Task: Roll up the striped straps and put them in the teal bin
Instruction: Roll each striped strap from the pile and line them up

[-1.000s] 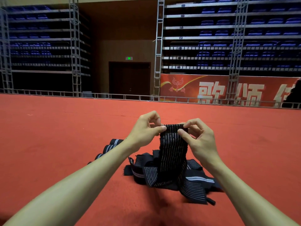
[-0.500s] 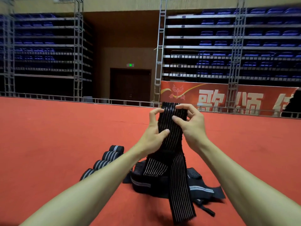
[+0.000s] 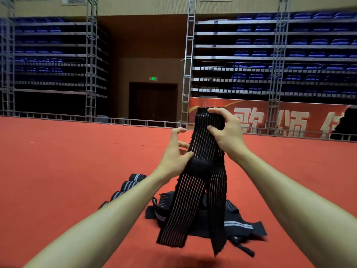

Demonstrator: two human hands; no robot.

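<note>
I hold a black strap with thin white stripes (image 3: 204, 144) upright in front of me. My right hand (image 3: 226, 132) grips its top end, fingers curled over the edge. My left hand (image 3: 174, 155) touches its left edge lower down with the thumb, just above a dark band; the other fingers are spread and relaxed. Two tails of the strap hang down to about (image 3: 173, 229). A pile of unrolled striped straps (image 3: 237, 223) lies on the red floor below. Several rolled straps (image 3: 131, 183) stand in a row to the left. No teal bin is in view.
Red carpet floor (image 3: 67, 171) stretches all around. A low metal rail (image 3: 58, 118) and a red banner (image 3: 289, 122) border it at the back, with blue tiered seats and a dark door (image 3: 153, 103) behind.
Both hands have lifted the strap higher, off the pile. The right hand now grips the top end alone, while the left hand has slid down and loosened its hold.
</note>
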